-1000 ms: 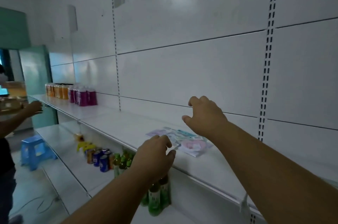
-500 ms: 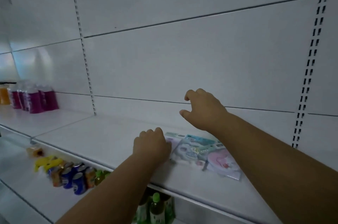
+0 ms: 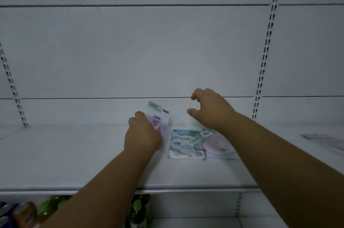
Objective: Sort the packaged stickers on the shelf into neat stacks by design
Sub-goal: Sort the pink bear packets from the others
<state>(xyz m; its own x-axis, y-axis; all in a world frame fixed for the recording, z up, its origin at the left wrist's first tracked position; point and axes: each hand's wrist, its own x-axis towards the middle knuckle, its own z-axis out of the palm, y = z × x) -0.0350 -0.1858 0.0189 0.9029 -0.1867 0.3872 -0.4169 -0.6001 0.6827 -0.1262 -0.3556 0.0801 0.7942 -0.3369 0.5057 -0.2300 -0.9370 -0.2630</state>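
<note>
On the white shelf (image 3: 74,157) lie overlapping sticker packs: a teal-headed pack (image 3: 183,144) and a pink round-design pack (image 3: 217,146) beside it. My left hand (image 3: 143,134) grips a purple-design sticker pack (image 3: 158,116) and holds it tilted up off the shelf, just left of the pile. Above the pile's back edge hovers my right hand (image 3: 210,109), fingers curled and apart, holding nothing. Another pack (image 3: 323,140) lies flat at the far right of the shelf.
A white back wall with slotted uprights (image 3: 268,45) rises behind the shelf. On the lower shelf stand green bottles (image 3: 137,209) and drink cans (image 3: 22,214) at the bottom left.
The view has swung right and closer to the packs. My left hand has taken hold of the purple pack and lifted it up. My right hand stays raised over the pile.
</note>
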